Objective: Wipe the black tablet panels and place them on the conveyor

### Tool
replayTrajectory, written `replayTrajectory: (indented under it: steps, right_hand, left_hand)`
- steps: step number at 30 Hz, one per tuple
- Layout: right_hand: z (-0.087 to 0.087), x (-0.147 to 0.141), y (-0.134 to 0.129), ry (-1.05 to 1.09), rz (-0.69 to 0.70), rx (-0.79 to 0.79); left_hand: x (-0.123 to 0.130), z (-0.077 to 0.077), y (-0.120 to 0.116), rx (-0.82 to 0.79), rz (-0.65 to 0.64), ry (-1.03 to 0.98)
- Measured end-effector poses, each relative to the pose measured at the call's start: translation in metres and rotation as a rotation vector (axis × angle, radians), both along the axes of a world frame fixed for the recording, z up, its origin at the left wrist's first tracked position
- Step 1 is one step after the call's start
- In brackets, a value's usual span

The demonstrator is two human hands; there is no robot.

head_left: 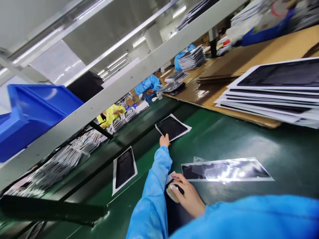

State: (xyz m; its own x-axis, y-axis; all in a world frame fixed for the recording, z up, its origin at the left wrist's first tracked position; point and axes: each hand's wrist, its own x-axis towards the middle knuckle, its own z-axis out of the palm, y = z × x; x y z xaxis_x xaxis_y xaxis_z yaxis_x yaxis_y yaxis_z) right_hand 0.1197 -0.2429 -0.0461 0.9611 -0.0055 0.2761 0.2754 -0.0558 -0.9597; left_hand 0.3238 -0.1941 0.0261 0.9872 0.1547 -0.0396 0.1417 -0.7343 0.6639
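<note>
My left hand [164, 141], in a blue sleeve, stretches forward with its thumb over the near edge of a black rectangular panel [172, 126] on a white sheet. That panel lies on the green belt surface. Close to my body, my right hand [188, 196] is curled around a small pale-yellow object with a black part [174, 194], whose kind I cannot make out. Below it is a dark surface, partly hidden by my sleeves. To the right of this hand lies a shiny clear film strip [226, 170]. Another black panel on a white sheet [124, 169] rests to the left.
A stack of black panels with white sheets [271, 96] stands on cardboard [254, 114] at the right. A white metal rail [124, 79] crosses above, with a blue bin [42, 113] at its left. Across the belt are piled panels [67, 159] and co-workers in yellow and blue sleeves.
</note>
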Motion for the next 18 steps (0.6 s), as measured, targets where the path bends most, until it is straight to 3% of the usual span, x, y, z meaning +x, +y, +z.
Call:
replayTrajectory:
  steps: [5,10,13,16,18]
  right_hand:
    - [0.018,-0.003,-0.003,0.018,-0.034,0.068]
    - [0.033,-0.005,-0.039,0.126,-0.301,0.234]
    - [0.026,-0.026,-0.088,0.175,-0.504,0.285]
    - [0.007,-0.057,-0.133,0.273,-0.856,0.211]
    - [-0.005,-0.075,-0.149,0.427,-0.910,0.203]
  left_hand:
    - [-0.026,0.016,0.004,0.212,-0.233,-0.108]
    - [-0.075,0.022,-0.003,0.318,-0.518,-0.166]
    - [-0.114,0.013,-0.005,0.344,-0.643,-0.189]
    - [-0.153,-0.004,-0.012,0.365,-0.818,-0.188]
    - [-0.176,-0.015,-0.023,0.399,-0.955,-0.180]
